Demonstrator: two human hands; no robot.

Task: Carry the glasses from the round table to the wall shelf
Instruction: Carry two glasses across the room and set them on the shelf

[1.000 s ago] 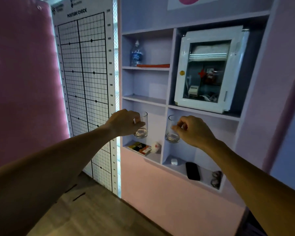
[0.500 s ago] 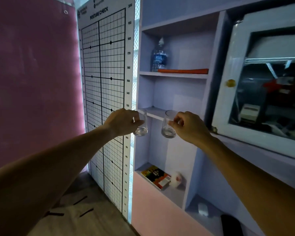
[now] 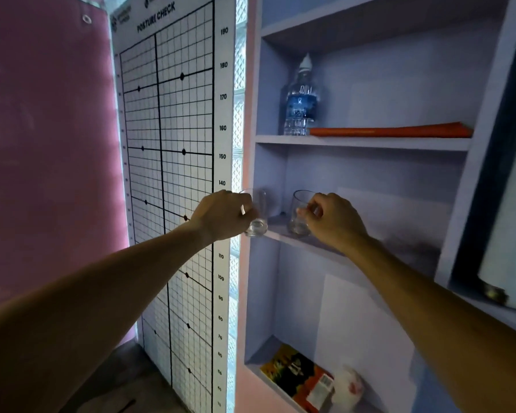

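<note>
While both arms reach toward the wall shelf (image 3: pixel 367 143), left hand (image 3: pixel 221 214) gripping left glass (image 3: pixel 258 216) at the ledge edge, right hand (image 3: pixel 334 222) pinching right glass (image 3: pixel 299 214) over the ledge.

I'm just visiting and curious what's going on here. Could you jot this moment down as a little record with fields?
setting: wall shelf with open compartments, beside a posture check chart
left hand: grips a clear glass at the shelf's left front edge
right hand: grips a second clear glass over the middle shelf board
glasses: both upright, apart from each other
set down yet: cannot tell
shelf above: water bottle and a flat orange item
shelf below: a booklet and a small white object
</note>
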